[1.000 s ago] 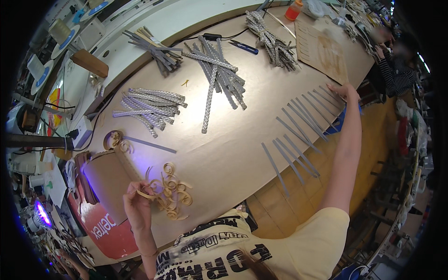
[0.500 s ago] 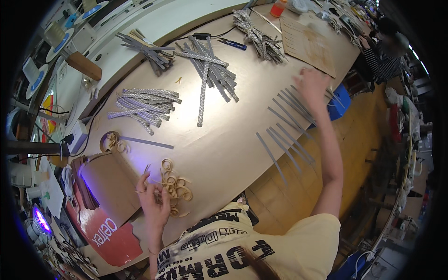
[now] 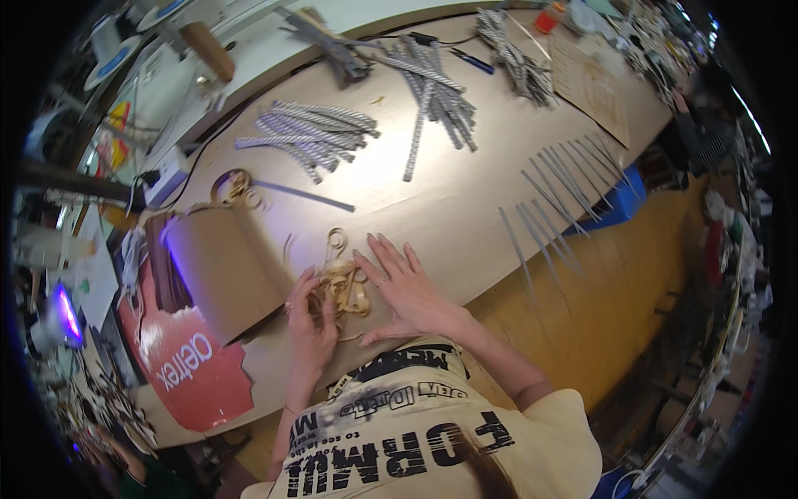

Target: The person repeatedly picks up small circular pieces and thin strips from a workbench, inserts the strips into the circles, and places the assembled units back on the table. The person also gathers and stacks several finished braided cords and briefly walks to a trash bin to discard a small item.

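Note:
A loose pile of curled tan strips point(image 3: 342, 287) lies on the table close to my body. My left hand point(image 3: 312, 328) is at the pile's left side, thumb and fingers bent around some of the curls. On the other side, my right hand point(image 3: 409, 291) is open, fingers stretched out and fingertips beside the curls. A thin strip point(image 3: 288, 248) shows just beyond my left fingers. Thin grey strips point(image 3: 553, 187) lie side by side at the table's right edge, several jutting past it.
Braided grey straps lie in a left pile point(image 3: 312, 133) and a middle pile point(image 3: 436, 91). A brown board point(image 3: 224, 270) rests on a red sheet point(image 3: 195, 366) at left. A blue bin point(image 3: 623, 200) stands beside the table's right edge. Another person point(image 3: 706, 129) is at far right.
My right hand has come back from the grey strips at the right edge to the curled pile. My left hand has moved slightly right, against the curls. The view has shifted.

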The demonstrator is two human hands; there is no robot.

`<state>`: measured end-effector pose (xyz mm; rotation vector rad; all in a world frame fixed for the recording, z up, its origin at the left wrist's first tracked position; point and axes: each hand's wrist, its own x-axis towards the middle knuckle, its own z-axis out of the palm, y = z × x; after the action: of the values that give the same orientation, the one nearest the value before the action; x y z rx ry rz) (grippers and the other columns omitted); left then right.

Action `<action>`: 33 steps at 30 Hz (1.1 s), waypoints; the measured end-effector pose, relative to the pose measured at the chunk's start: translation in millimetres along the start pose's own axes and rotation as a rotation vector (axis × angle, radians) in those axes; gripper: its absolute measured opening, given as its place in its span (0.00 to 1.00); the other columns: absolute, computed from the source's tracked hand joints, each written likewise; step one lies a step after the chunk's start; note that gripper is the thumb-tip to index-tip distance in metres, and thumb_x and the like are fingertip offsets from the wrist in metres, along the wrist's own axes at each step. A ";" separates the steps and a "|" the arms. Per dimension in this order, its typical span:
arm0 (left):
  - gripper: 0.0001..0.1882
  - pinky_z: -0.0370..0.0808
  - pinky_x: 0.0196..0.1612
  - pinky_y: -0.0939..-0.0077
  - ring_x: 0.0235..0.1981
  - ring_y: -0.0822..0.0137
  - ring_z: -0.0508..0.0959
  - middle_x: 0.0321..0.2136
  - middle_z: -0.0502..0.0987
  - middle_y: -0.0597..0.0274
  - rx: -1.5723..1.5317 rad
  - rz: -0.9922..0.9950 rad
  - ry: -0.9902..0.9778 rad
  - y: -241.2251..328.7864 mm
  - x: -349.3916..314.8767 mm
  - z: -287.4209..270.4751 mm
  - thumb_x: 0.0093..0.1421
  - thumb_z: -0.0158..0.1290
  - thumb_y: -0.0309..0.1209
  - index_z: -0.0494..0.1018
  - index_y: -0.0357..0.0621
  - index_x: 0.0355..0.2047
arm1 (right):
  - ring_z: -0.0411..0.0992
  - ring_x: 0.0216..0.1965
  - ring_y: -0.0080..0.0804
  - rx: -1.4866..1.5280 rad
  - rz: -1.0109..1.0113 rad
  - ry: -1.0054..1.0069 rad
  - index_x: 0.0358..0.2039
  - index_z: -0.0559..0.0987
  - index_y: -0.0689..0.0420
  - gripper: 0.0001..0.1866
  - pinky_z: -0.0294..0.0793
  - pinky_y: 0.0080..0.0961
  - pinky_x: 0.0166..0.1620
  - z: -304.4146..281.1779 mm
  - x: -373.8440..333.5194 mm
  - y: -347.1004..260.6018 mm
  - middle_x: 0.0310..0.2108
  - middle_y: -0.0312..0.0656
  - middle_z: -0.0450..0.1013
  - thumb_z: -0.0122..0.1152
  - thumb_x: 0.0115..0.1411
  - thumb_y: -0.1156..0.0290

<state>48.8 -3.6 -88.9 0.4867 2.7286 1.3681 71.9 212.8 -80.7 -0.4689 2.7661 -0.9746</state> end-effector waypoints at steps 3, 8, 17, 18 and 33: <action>0.27 0.63 0.63 0.57 0.63 0.46 0.64 0.62 0.63 0.44 -0.062 0.042 -0.010 -2.2 -7.8 -1.3 0.60 0.56 0.29 0.62 0.39 0.59 | 0.37 0.72 0.61 -0.136 0.048 -0.010 0.71 0.48 0.55 0.66 0.37 0.65 0.67 23.7 1.5 -10.4 0.70 0.65 0.40 0.64 0.42 0.28; 0.30 0.66 0.61 0.58 0.60 0.46 0.68 0.58 0.67 0.44 -0.129 0.176 0.082 2.0 -8.6 -0.2 0.61 0.57 0.37 0.61 0.37 0.59 | 0.42 0.71 0.58 -0.060 -0.028 0.164 0.70 0.54 0.49 0.60 0.36 0.65 0.67 16.1 22.5 -13.2 0.70 0.60 0.44 0.65 0.43 0.30; 0.12 0.74 0.43 0.66 0.39 0.58 0.78 0.45 0.77 0.52 0.074 0.365 0.525 24.5 9.5 -51.6 0.50 0.62 0.23 0.78 0.42 0.37 | 0.72 0.42 0.48 -0.025 -0.307 0.412 0.51 0.77 0.55 0.22 0.72 0.39 0.46 -27.3 163.0 -21.8 0.45 0.49 0.71 0.66 0.57 0.64; 0.11 0.74 0.42 0.67 0.39 0.58 0.78 0.45 0.77 0.53 0.051 0.349 0.558 26.4 11.1 -54.8 0.50 0.62 0.21 0.78 0.42 0.36 | 0.72 0.43 0.47 -0.119 -0.353 0.388 0.54 0.74 0.54 0.25 0.72 0.40 0.47 -21.7 188.8 -24.4 0.45 0.50 0.71 0.66 0.57 0.62; 0.08 0.77 0.40 0.71 0.36 0.60 0.80 0.43 0.78 0.53 0.034 0.182 0.569 23.5 2.9 -66.0 0.51 0.62 0.20 0.78 0.40 0.33 | 0.74 0.31 0.35 0.042 -0.187 0.195 0.34 0.82 0.57 0.13 0.72 0.28 0.32 15.7 262.5 -10.0 0.33 0.41 0.75 0.64 0.60 0.60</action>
<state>39.9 -40.6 -30.0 0.4042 3.2194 1.7334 -167.3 105.0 -101.2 -0.6690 2.9070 -1.1766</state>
